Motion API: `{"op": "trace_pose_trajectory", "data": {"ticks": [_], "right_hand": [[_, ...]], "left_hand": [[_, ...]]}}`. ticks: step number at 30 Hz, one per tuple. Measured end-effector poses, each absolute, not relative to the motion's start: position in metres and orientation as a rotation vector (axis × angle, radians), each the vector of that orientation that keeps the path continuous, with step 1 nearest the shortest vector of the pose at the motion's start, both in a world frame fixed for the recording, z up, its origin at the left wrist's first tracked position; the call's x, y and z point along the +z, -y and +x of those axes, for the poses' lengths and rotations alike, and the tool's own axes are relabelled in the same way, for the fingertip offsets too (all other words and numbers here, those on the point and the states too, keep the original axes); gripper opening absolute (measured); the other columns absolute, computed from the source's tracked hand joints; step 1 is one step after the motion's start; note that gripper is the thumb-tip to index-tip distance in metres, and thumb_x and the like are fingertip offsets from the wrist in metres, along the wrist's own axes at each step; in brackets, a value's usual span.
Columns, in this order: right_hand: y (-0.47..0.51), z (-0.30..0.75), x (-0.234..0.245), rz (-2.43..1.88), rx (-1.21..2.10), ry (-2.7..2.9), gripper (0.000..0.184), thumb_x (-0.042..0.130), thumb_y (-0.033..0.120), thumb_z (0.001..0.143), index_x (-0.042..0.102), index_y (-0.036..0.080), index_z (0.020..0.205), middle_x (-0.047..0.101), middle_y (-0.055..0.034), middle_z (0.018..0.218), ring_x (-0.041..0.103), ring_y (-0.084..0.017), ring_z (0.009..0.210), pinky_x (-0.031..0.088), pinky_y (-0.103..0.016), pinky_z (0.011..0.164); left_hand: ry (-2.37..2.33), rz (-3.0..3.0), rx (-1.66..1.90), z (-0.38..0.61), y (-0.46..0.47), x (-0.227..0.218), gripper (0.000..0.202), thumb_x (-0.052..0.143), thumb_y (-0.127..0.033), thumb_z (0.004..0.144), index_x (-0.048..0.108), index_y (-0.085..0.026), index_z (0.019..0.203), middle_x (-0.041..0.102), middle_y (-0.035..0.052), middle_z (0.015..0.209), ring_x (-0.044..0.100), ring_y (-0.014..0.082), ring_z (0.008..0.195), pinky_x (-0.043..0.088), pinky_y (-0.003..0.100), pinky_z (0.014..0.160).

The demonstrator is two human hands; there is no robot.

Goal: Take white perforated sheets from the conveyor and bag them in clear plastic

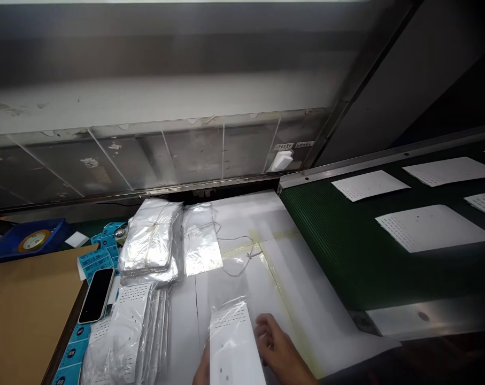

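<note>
I see my right hand with fingers curled against the bagged sheet on the white table. My left hand is mostly hidden beneath; grip unclear. Beyond: bag stack, conveyor.

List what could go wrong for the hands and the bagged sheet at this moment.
1. The clear bag around the white perforated sheet looks loose and crinkled; it may snag or crease as the right hand and left hand handle it.
2. A loose string lies just ahead on the white table and could catch the bag.
3. The smartphone sits near the table's left edge beside a slippery stack of bagged sheets; a nudge might shift it.
</note>
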State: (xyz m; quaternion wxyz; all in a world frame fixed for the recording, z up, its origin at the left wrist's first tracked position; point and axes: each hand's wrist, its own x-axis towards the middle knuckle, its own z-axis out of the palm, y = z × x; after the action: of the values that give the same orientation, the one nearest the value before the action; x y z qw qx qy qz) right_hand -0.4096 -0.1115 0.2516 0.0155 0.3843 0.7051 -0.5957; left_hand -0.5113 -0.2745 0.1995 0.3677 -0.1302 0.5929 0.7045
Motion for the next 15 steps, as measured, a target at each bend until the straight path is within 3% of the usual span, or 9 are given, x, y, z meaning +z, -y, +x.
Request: {"op": "trace_pose_trajectory", "data": {"ticks": [2,4,7,10,13,15], "right_hand": [[0.109,-0.414,0.253,1.154,-1.924,-2.15,0.02,0.052,0.028,0.078,0.05,0.022,0.097,0.06,0.0009,0.087,0.054,-0.013,0.069,0.043,-0.023,0.062],[0.108,-0.418,0.254,1.139,-1.929,-2.195,0.014,0.049,0.033,0.083,0.054,0.022,0.088,0.061,0.0014,0.083,0.054,-0.014,0.07,0.043,-0.023,0.064],[0.111,-0.42,0.252,1.187,-1.802,-2.329,0.026,0.038,0.039,0.09,0.052,0.021,0.077,0.06,0.002,0.073,0.054,-0.015,0.068,0.041,-0.025,0.061],[0.115,-0.411,0.25,1.16,-1.664,-2.417,0.028,0.034,0.039,0.092,0.052,0.022,0.08,0.061,0.0004,0.076,0.055,-0.016,0.071,0.041,-0.026,0.064],[0.116,-0.393,0.257,1.005,-1.618,-2.377,0.028,0.035,0.039,0.091,0.053,0.021,0.079,0.059,-0.0018,0.085,0.055,-0.017,0.076,0.042,-0.027,0.068],[0.114,-0.383,0.269,0.921,-1.642,-2.266,0.025,0.041,0.039,0.087,0.054,0.021,0.076,0.058,-0.002,0.085,0.053,-0.017,0.077,0.042,-0.026,0.068]], "left_hand": [[-1.466,-0.361,1.796,-0.513,0.27,0.202,0.05,0.078,-0.05,0.053,0.07,-0.018,0.091,0.069,0.0108,0.106,0.043,0.0415,0.123,0.04,0.05,0.101],[-1.409,-0.376,1.762,-0.515,0.264,0.203,0.053,0.075,-0.052,0.057,0.068,-0.017,0.096,0.069,0.0112,0.105,0.045,0.0399,0.122,0.041,0.05,0.1],[-1.455,-0.354,1.709,-0.516,0.259,0.202,0.058,0.071,-0.054,0.06,0.064,-0.02,0.106,0.064,0.0093,0.118,0.038,0.0365,0.129,0.035,0.046,0.106],[-1.556,-0.366,1.677,-0.514,0.261,0.199,0.073,0.067,-0.06,0.062,0.052,-0.023,0.123,0.05,0.0088,0.135,0.031,0.0339,0.133,0.031,0.044,0.109],[-1.639,-0.388,1.639,-0.511,0.269,0.198,0.085,0.061,-0.066,0.064,0.038,-0.022,0.133,0.04,0.0114,0.143,0.026,0.0329,0.135,0.03,0.044,0.109],[-1.678,-0.319,1.645,-0.509,0.275,0.199,0.089,0.063,-0.067,0.061,0.04,-0.019,0.132,0.04,0.0133,0.142,0.023,0.0335,0.136,0.03,0.043,0.109]]}}
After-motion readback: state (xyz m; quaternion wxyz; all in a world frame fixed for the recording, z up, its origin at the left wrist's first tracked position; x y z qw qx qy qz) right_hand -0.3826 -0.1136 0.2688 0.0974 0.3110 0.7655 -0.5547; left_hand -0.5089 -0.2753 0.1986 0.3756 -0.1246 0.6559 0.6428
